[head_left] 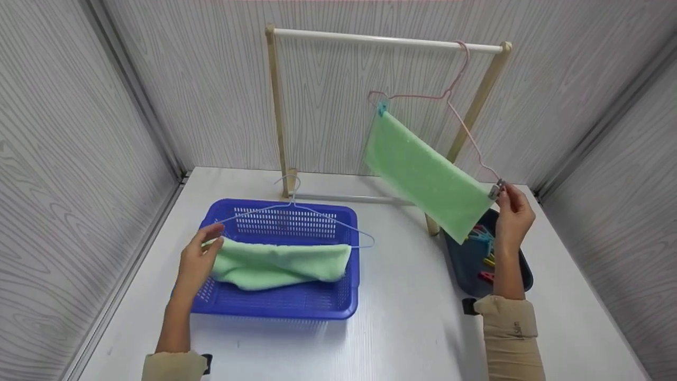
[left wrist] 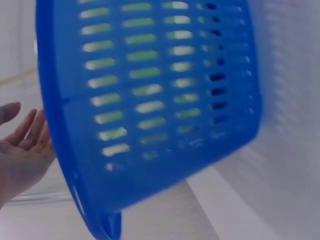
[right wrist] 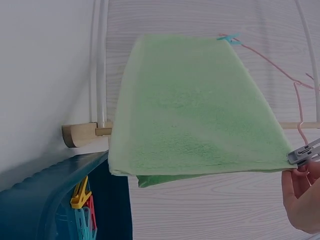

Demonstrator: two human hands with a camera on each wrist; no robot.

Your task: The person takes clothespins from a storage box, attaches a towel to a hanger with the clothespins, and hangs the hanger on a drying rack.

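Observation:
My right hand [head_left: 514,216] pinches around the lower end of a pink clothes hanger [head_left: 418,96], right beside a grey clothespin [head_left: 495,190]. The clothespin clips one corner of a light green towel [head_left: 423,174]; a teal clothespin [head_left: 382,108] fastens the opposite corner. The hanger tilts down to the right, and the towel slants with it. Thumb and fingers of my left hand [head_left: 197,259] are apart, at the edge of a second green towel [head_left: 280,262]. This towel is draped over a light blue hanger [head_left: 328,216] lying across a blue basket [head_left: 353,307].
A drying rack [head_left: 365,38] with a white bar and wooden posts stands at the back, the pink hanger hooked on its right part. Behind my right wrist, a dark blue tray [head_left: 465,280] holds several coloured clothespins [head_left: 484,235]. Woodgrain walls enclose the white table [head_left: 407,296].

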